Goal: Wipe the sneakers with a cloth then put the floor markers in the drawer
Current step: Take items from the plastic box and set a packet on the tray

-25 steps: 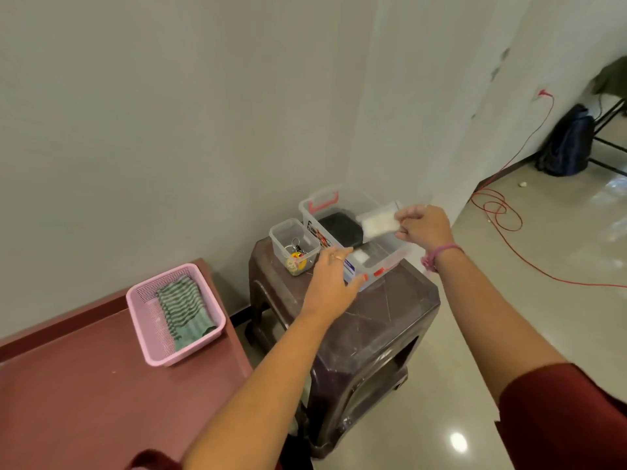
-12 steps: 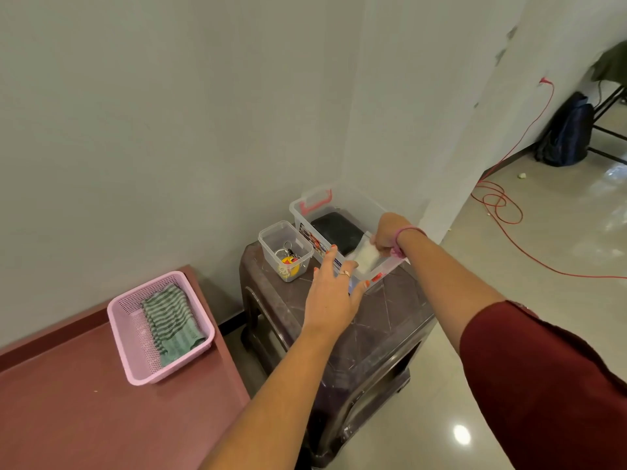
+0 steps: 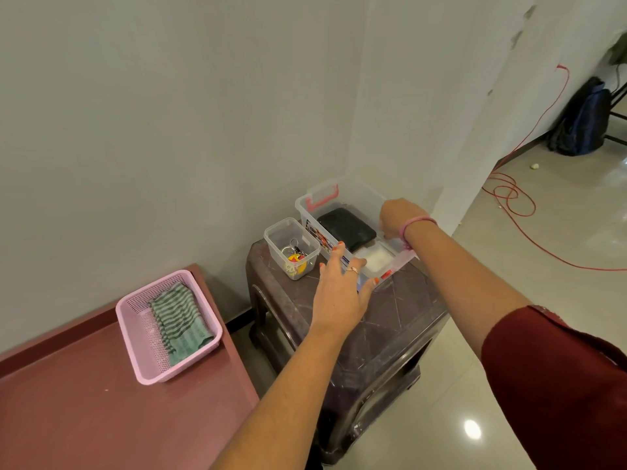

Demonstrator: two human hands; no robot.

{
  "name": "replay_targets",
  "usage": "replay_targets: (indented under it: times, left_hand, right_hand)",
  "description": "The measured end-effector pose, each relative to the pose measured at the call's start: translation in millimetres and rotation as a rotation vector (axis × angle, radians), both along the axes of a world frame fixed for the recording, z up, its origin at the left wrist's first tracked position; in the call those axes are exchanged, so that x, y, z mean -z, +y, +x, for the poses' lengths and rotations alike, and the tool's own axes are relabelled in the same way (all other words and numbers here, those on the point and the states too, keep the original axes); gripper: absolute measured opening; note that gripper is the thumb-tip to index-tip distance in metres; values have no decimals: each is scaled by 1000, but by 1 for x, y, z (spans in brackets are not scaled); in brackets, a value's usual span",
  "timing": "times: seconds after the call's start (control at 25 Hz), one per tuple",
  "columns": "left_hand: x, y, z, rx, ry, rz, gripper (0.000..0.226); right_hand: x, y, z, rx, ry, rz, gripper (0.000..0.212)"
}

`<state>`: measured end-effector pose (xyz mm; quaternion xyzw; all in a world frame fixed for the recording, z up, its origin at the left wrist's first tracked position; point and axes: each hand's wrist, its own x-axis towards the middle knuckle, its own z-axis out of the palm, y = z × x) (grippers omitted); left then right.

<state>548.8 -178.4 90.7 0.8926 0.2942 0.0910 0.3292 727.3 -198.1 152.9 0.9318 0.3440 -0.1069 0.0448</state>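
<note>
A clear plastic box (image 3: 360,194) with red latches stands on a dark plastic stool (image 3: 390,320) by the wall. Inside it lie a black flat item (image 3: 347,227) and a white flat item (image 3: 377,260). My left hand (image 3: 339,286) rests with straight, spread fingers against the box's near left corner. My right hand (image 3: 399,215) hovers over the box's right rim, fingers hanging down into it and holding nothing that shows. A green striped cloth (image 3: 178,322) lies in a pink basket (image 3: 135,337) on the left. No sneakers are in view.
The maroon table (image 3: 84,412) carries the basket. A small clear tub (image 3: 279,235) holding keys sits on the stool left of the box. A red cable (image 3: 515,201) loops over the glossy floor at the right, near a dark backpack (image 3: 582,127).
My right hand carried the white item down into the box, let go of it, and has lifted to the right rim. The left hand stayed at the box's near corner.
</note>
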Motion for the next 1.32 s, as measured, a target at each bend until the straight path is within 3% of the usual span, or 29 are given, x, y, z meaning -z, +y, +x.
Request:
replay_targets:
  times: [0.2,0.4,0.72,0.84,1.16,1.32]
  left_hand:
    - [-3,-1,0,2,-5,-8,49]
    - [-1,6,1,36,-9,18,43]
    - [-7,4,-3,55,12,-26,46]
    - [-12,1,-23,17,-58,-37,51]
    - [-23,15,-148,-201,-318,-52,35]
    - [-12,26,-234,-374,-353,-63,25]
  right_hand:
    - [20,-5,-17,-44,173,-139,31]
    - [30,-5,-24,33,166,-60,24]
    - [15,-18,-25,23,118,282,20]
    - [4,-25,-37,21,120,407,21]
    - [-13,-21,-132,-22,190,795,15]
    - [-1,-10,-197,-40,370,868,11]
